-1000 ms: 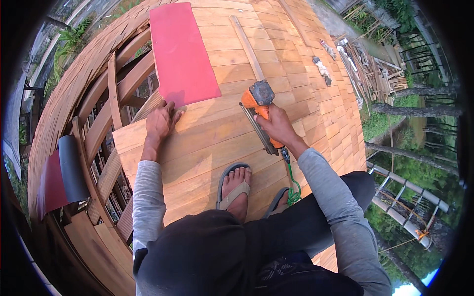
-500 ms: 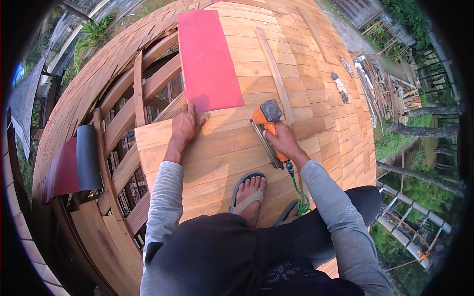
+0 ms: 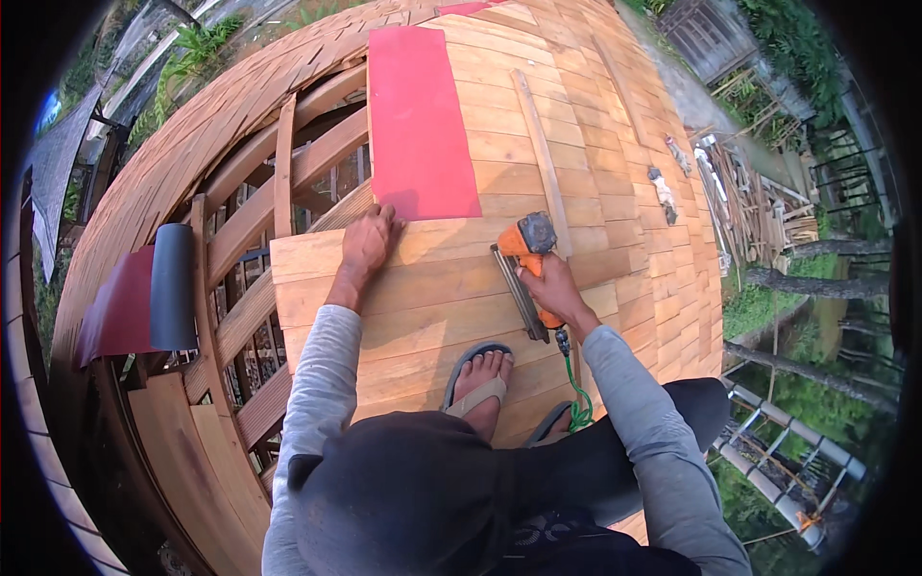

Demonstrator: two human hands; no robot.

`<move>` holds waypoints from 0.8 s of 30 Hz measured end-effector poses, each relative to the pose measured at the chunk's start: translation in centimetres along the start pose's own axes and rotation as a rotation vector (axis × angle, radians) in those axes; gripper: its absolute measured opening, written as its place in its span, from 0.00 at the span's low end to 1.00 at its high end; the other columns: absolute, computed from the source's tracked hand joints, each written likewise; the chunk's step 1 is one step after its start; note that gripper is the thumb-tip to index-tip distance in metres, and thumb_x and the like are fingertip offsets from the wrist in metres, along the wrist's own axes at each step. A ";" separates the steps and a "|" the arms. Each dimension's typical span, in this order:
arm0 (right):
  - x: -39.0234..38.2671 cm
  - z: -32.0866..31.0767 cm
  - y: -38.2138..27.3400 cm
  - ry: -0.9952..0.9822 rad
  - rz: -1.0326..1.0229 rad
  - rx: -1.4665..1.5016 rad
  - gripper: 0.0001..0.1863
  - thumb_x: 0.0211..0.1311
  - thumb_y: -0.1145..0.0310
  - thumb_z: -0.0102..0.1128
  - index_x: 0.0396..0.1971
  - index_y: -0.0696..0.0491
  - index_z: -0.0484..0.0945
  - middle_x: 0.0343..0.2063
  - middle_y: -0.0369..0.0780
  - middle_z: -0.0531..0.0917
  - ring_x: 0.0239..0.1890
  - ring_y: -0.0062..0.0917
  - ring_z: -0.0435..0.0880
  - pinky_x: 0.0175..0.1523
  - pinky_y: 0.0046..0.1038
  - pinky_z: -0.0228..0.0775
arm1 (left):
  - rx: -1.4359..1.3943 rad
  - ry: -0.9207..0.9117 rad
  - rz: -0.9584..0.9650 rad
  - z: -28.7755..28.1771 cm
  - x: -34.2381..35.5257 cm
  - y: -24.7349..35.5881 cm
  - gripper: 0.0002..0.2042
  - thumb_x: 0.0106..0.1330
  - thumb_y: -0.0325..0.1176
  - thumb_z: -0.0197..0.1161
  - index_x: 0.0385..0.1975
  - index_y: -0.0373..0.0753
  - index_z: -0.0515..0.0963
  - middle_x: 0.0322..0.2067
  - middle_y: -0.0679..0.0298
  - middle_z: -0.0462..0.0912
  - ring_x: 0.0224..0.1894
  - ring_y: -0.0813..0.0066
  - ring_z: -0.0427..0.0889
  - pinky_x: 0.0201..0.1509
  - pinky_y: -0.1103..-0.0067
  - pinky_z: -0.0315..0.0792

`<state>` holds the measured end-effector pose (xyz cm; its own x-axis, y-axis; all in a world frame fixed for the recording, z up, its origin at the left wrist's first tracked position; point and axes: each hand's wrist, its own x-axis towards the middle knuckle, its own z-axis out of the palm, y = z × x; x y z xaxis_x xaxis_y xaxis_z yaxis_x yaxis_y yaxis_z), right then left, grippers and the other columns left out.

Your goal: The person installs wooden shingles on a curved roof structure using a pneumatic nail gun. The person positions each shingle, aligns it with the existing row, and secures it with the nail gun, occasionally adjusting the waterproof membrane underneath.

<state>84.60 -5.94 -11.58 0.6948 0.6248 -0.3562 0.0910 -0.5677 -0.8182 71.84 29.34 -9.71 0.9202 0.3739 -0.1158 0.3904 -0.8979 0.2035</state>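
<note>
My right hand (image 3: 555, 288) is closed around the handle of an orange and black nail gun (image 3: 526, 240), held over the wooden shingles with its long magazine pointing back toward me. A green coiled hose (image 3: 580, 403) runs from its handle end down beside my foot. My left hand (image 3: 371, 244) has its fingers curled at the upper edge of a wooden shingle (image 3: 317, 252), gripping it. Just beyond those fingertips lies the lower left corner of a flat red sheet (image 3: 423, 125). The undersides of the left fingers are hidden.
Open roof framing with beams (image 3: 288, 173) and gaps lies left of the shingles. A partly rolled red and grey sheet (image 3: 173, 288) rests on it. A wooden strip (image 3: 541, 158) lies on the shingles. My sandalled foot (image 3: 477, 384) is close by; a ladder (image 3: 792, 461) stands at right.
The view has shifted slightly, so the roof and red sheet appear a little farther right and lower. Both hands keep their holds, the nail gun staying over the shingles.
</note>
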 end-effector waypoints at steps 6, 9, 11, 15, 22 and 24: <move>0.6 -0.6 -1.5 0.071 0.003 0.036 0.22 0.66 0.63 0.67 0.53 0.61 0.78 0.40 0.57 0.88 0.45 0.56 0.87 0.51 0.47 0.80 | 0.023 0.053 0.036 0.6 0.1 -0.5 0.16 0.78 0.48 0.60 0.43 0.40 0.76 0.43 0.48 0.84 0.44 0.43 0.87 0.45 0.53 0.81; 1.8 -0.2 -2.0 0.101 -0.022 0.045 0.22 0.65 0.63 0.68 0.53 0.61 0.78 0.40 0.58 0.88 0.45 0.57 0.88 0.50 0.48 0.80 | 0.014 0.050 0.025 1.0 0.2 -0.9 0.15 0.77 0.48 0.60 0.43 0.40 0.76 0.42 0.48 0.84 0.43 0.42 0.87 0.45 0.53 0.81; 2.7 0.1 -2.1 0.117 -0.061 0.001 0.23 0.65 0.63 0.69 0.53 0.62 0.78 0.41 0.58 0.88 0.46 0.57 0.88 0.51 0.48 0.80 | 0.024 0.009 -0.005 1.1 0.2 -1.1 0.15 0.77 0.48 0.61 0.43 0.40 0.76 0.42 0.48 0.84 0.43 0.42 0.87 0.45 0.54 0.81; 3.6 0.2 -1.5 0.108 0.019 -0.065 0.23 0.64 0.64 0.69 0.53 0.62 0.78 0.42 0.59 0.87 0.48 0.56 0.87 0.53 0.47 0.80 | 0.049 0.026 0.015 0.7 0.0 -0.8 0.14 0.77 0.46 0.61 0.43 0.40 0.77 0.42 0.48 0.84 0.43 0.43 0.87 0.45 0.53 0.81; 3.4 -0.2 -0.9 0.051 -0.035 0.039 0.22 0.63 0.64 0.67 0.53 0.61 0.78 0.42 0.58 0.87 0.48 0.56 0.87 0.53 0.47 0.80 | 0.060 0.088 0.073 -0.1 -0.9 0.1 0.14 0.74 0.44 0.64 0.45 0.39 0.79 0.47 0.51 0.82 0.56 0.49 0.81 0.62 0.56 0.74; 3.2 0.1 -1.7 0.073 -0.005 -0.017 0.22 0.64 0.64 0.67 0.53 0.61 0.78 0.40 0.58 0.88 0.46 0.56 0.88 0.52 0.47 0.80 | 0.030 0.204 0.073 -0.5 -2.1 -0.4 0.15 0.72 0.42 0.65 0.49 0.38 0.79 0.52 0.51 0.80 0.62 0.50 0.76 0.69 0.58 0.68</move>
<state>86.61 -2.88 -11.38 0.7444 0.5871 -0.3180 0.1059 -0.5741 -0.8119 69.78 29.05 -9.05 0.9338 0.3441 0.0982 0.3242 -0.9297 0.1748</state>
